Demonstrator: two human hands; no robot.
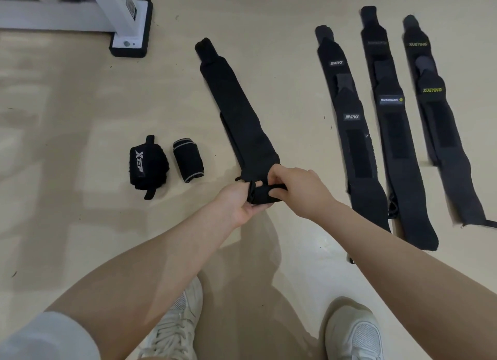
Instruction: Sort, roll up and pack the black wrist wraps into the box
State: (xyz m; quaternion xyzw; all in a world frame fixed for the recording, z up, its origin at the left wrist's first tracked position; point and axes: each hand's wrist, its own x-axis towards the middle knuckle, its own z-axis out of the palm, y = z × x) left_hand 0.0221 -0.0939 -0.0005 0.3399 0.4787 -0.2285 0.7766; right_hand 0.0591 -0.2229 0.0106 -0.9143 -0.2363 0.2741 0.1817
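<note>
A long black wrist wrap (236, 109) lies stretched on the floor, running away from me. Its near end is curled into a small roll (265, 195). My left hand (239, 203) grips that roll from below and the left. My right hand (298, 190) pinches it from the right and above. Two rolled-up wraps sit to the left: one marked XTEP (148, 166) and a smaller one with grey edging (188, 160). Three pairs of flat wraps lie in rows on the right, labelled JINCYO (355, 144), FASHIONKLEAR (398, 150) and XUEYING (441, 123). No box is in view.
A white metal frame leg with a black rubber foot (131, 37) stands at the back left on the beige floor (67, 104). My white sneakers (352, 335) are at the bottom of the view.
</note>
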